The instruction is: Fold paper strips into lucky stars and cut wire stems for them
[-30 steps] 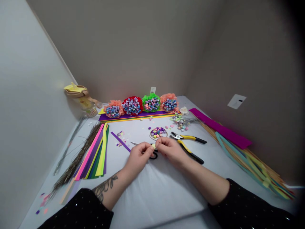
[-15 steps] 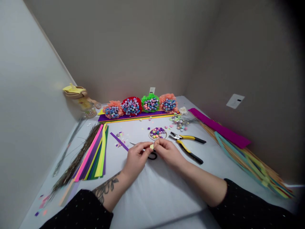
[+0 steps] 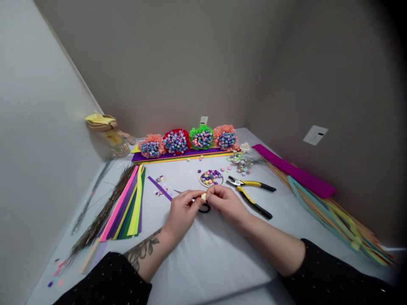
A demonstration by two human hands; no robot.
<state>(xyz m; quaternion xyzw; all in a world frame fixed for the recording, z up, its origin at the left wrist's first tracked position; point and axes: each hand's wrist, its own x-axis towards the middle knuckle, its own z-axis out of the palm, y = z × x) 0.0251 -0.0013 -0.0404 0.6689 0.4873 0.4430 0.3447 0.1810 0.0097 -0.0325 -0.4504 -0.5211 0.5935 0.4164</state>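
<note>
Between my two hands is a small pale-yellow folded paper piece (image 3: 204,196). My left hand (image 3: 184,207) pinches it from the left with thumb and forefinger. From the right, the fingertips of my right hand (image 3: 224,202) press on its edge. Scissors (image 3: 205,208) with black handles lie under my hands, partly hidden, the blade tip showing to the left. Beyond my fingers is a round dish (image 3: 211,178) of purple, pink and yellow paper stars. A purple paper strip (image 3: 159,188) lies left of the scissors. Yellow-and-black pliers (image 3: 251,192) rest opened to the right.
Coloured paper strips (image 3: 127,207) and a bundle of dark stems (image 3: 101,212) lie at left. Several star-filled crepe flowers (image 3: 176,141) line the back. Wooden sticks (image 3: 343,212) and a magenta sheet (image 3: 295,171) lie at right. A tan container (image 3: 101,123) stands back left.
The view has shifted very slightly. Both hands stay in the same place, with the fingers moving only slightly around the yellow paper.
</note>
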